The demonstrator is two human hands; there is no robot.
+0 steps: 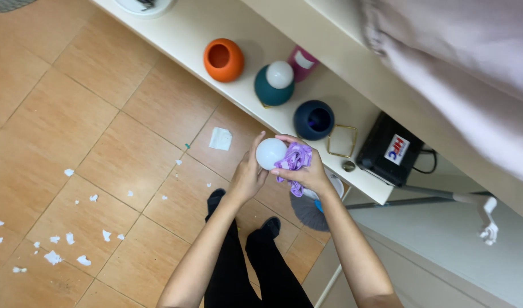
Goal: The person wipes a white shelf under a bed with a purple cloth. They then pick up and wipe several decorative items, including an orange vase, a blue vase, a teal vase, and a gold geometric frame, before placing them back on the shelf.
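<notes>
My left hand (pixel 247 174) grips a white ball (pixel 270 153) in front of a low cream shelf (pixel 193 28). My right hand (pixel 307 168) presses a crumpled purple cloth (pixel 295 159) against the ball's right side. On the shelf stand an orange round vase (pixel 223 59), a teal vase (pixel 271 91) with a white ball (pixel 279 74) on its mouth, and a dark blue vase (pixel 313 120) with an empty mouth.
A pink container (pixel 303 61) stands behind the teal vase. A gold wire frame (pixel 342 141) and a black box (pixel 389 149) sit at the shelf's right end. Torn white paper scraps (pixel 67 239) litter the tan floor tiles. Pale fabric (pixel 461 51) hangs at upper right.
</notes>
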